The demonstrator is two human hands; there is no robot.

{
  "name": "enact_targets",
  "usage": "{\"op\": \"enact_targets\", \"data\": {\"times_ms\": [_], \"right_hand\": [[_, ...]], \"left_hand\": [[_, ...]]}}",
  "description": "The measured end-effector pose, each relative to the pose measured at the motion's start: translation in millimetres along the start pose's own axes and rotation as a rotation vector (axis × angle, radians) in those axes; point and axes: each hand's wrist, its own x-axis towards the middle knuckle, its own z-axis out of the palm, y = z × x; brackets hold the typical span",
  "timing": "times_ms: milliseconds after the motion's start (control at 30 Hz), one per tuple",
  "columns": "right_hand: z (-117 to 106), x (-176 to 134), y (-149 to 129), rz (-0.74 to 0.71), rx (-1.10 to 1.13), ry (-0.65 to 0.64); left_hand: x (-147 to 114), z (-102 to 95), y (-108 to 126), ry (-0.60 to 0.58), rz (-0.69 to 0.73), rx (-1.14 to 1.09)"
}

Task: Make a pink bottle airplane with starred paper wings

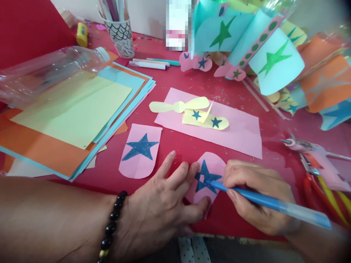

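My right hand point(257, 193) grips a blue marker point(257, 198), its tip touching a dark blue star drawn on a pink paper piece point(212, 160). A small patch inside that star is still pink. My left hand point(170, 193) lies with fingers spread, its fingertips and thumb pressing the left side of this piece against the table. Just left of it rests another pink paper piece point(134, 170) with a filled blue star. Behind both, a pink sheet point(241, 135) carries a yellow paper propeller shape point(179, 106) and a yellow strip point(222, 123) with two blue stars.
Stacked coloured paper point(82, 113) and a clear plastic bottle point(55, 69) lie left. Several markers point(149, 65) and a patterned cup point(120, 38) stand behind. Star-decorated paper crafts point(236, 40) fill the back right. A pink glue gun point(320, 157) and red-yellow scissors point(315, 197) lie right.
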Motion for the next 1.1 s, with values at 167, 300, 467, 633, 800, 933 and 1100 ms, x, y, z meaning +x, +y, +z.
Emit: {"op": "enact_targets", "data": {"times_ms": [167,300,467,633,800,933,1100], "right_hand": [[1.3,0.3,-0.7,-0.022,0.04,-0.021],[1.5,0.5,0.7,-0.018,0.043,-0.021],[1.1,0.1,1.9,-0.007,0.001,0.019],[0.1,4.2,-1.3,-0.002,-0.052,0.035],[-0.8,5.1,-2.7,-0.015,-0.061,0.049],[-1.4,0.4,-0.3,-0.024,-0.025,0.017],[-0.2,-2.8,0.8,-0.008,0.004,-0.019]], "left_hand": [[-0.8,3.4,-0.2,-0.017,0.002,-0.009],[-1.4,2.4,-0.2,-0.002,0.011,-0.003],[-1.9,1.9,0.1,0.015,0.01,-0.001],[-2.6,4.4,0.4,0.016,0.007,0.0],[-2.0,2.2,0.3,0.017,0.008,-0.002],[-0.6,-0.3,-0.5,0.018,0.014,0.005],[-1.0,0.7,0.4,0.001,0.007,0.01]]}}
